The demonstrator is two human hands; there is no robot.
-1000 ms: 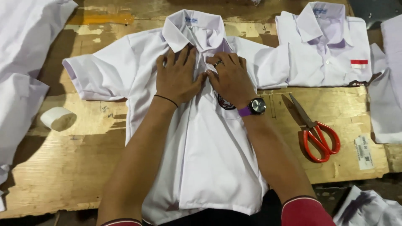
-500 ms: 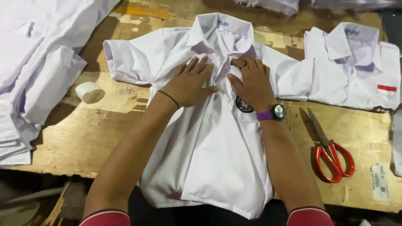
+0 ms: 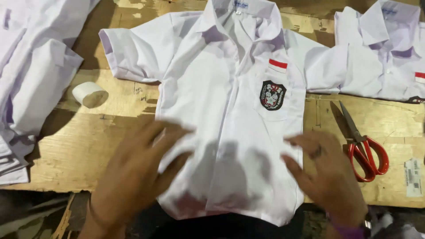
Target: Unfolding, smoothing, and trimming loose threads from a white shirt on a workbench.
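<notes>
A white short-sleeved shirt lies face up on the wooden table, collar at the far side. Its chest pocket carries a dark shield badge under a small red and white patch. My left hand hovers over the shirt's lower left edge with fingers spread and holds nothing. My right hand hangs over the lower right edge, also spread and empty, with a ring on one finger and a purple watch strap at the wrist. Both hands are motion-blurred.
Red-handled scissors lie right of the shirt. A small white roll sits on the wood to the left. Another white shirt lies at the far right, and a pile of white garments covers the left edge.
Both hands have left the collar and chest area and drawn back to the shirt's lower sides, uncovering the badge and pocket. The view has come closer to the shirt.
</notes>
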